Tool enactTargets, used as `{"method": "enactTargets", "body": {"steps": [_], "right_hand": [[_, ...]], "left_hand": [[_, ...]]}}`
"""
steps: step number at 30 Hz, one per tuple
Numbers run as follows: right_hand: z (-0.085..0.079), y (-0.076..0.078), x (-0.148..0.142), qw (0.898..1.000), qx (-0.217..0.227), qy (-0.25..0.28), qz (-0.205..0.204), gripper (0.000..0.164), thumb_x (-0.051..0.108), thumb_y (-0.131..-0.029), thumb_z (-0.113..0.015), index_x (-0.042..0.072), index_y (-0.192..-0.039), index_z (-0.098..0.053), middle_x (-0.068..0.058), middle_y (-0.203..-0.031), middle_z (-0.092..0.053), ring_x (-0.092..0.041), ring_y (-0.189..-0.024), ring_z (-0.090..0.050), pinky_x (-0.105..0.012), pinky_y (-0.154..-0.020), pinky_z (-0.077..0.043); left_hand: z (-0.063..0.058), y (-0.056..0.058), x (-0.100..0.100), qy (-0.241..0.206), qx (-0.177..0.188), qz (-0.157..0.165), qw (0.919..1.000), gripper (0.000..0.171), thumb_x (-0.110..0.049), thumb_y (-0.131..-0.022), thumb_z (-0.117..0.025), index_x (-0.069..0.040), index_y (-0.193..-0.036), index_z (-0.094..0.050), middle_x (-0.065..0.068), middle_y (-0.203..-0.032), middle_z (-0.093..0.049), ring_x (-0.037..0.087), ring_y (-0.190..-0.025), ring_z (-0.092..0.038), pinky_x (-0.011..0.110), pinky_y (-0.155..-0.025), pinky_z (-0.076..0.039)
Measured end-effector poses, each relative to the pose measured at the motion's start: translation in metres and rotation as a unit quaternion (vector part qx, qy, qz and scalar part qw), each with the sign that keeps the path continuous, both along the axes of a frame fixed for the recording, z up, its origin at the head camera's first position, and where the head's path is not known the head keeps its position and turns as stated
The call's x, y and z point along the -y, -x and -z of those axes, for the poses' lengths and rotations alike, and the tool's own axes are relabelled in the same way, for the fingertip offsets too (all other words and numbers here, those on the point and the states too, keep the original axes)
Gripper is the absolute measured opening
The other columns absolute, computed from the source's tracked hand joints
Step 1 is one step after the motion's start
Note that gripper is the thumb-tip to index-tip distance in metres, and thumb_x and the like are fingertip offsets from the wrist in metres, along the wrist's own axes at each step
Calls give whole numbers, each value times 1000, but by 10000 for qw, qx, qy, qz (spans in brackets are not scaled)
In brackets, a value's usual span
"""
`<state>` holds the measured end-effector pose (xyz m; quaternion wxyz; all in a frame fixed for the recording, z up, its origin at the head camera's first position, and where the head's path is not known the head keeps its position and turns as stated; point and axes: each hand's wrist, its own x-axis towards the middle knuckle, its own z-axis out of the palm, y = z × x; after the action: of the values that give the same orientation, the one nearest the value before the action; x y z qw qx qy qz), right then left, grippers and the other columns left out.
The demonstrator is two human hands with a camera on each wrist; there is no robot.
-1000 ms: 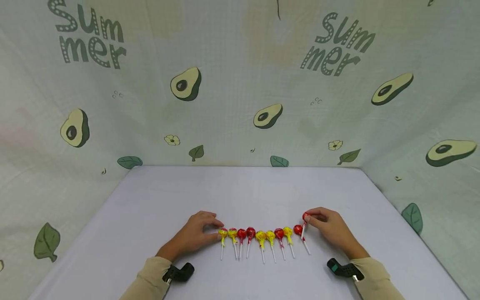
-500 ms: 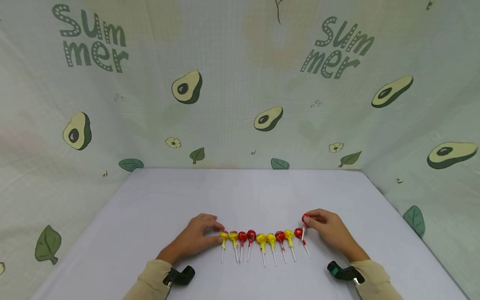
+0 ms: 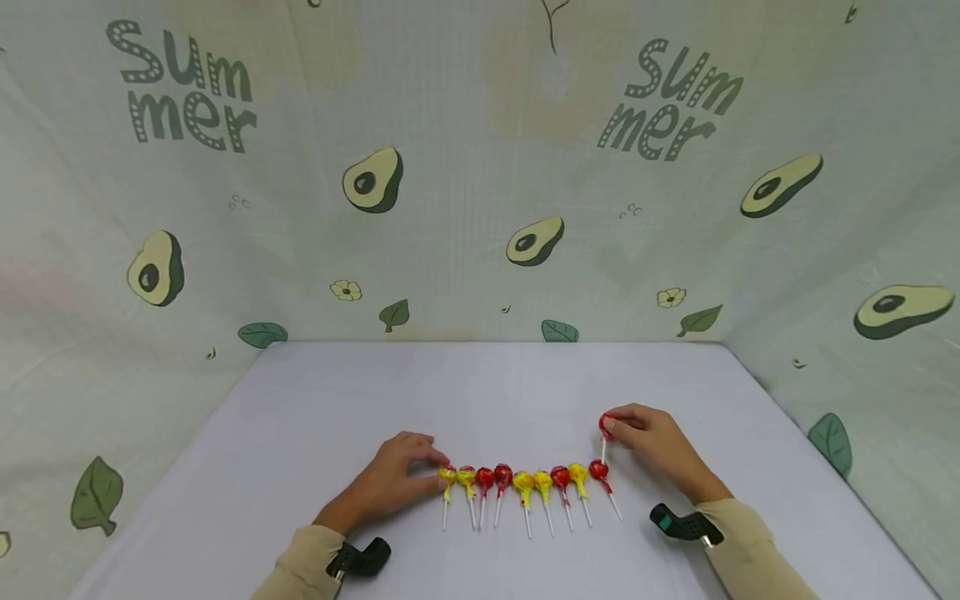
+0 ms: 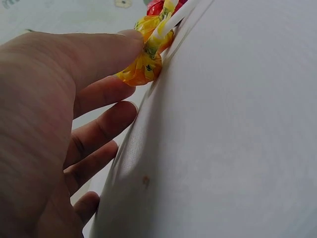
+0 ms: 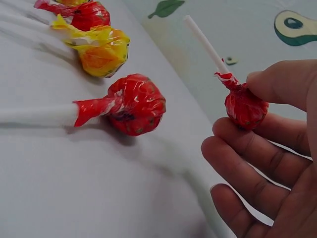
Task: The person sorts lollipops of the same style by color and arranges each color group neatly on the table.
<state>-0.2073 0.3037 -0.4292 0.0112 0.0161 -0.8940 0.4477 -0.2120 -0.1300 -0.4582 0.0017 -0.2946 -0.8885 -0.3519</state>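
Observation:
A row of wrapped lollipops, yellow and red, lies on the white table with sticks toward me. At its left end my left hand [image 3: 386, 483] pinches the head of a yellow lollipop [image 4: 142, 72] between thumb and forefinger. My right hand [image 3: 654, 443] grips a red lollipop [image 5: 245, 106] by its head, thumb on one side and fingers on the other. Its bare white stick points back toward the row's rightmost red lollipop [image 5: 138, 104]. In the head view the stick's end meets that lollipop's head; the right wrist view shows them apart.
Between the hands lie more lollipops, such as a red one [image 3: 503, 475] and a yellow one [image 3: 577, 472]. The white table [image 3: 480, 383] ends at a cloth backdrop [image 3: 450, 250] printed with avocados. Black wrist devices sit on both sleeves.
My right hand has moved slightly left and farther from me with the red lollipop, whose stick no longer overlaps the rightmost lollipop's head and stick. My left hand stays at the yellow lollipop.

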Motion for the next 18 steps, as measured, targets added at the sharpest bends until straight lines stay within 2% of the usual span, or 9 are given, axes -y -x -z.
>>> {"method": "enactTargets", "body": {"steps": [11,18], "right_hand": [[-25,41,27,9980,73,275,-573,43,44,-96,-66,8,-119,-68,-3,-104,-71,-23,-99,-65,-40,-91,-53],[-24,52,35,9956,271,659,-616,43,41,-97,-66,6,-122,-67,-12,-111,-70,-23,-100,-65,-37,-91,-53]], "left_hand": [[-4,1,2,-8,-83,-40,10000,20,-42,-90,-74,-30,-106,-75,-2,-122,-65,27,-127,-50,61,-105,-33],[-1,-1,-1,88,-298,88,9995,20,-43,-90,-73,-30,-105,-75,-8,-117,-65,26,-123,-53,59,-102,-37]]}}
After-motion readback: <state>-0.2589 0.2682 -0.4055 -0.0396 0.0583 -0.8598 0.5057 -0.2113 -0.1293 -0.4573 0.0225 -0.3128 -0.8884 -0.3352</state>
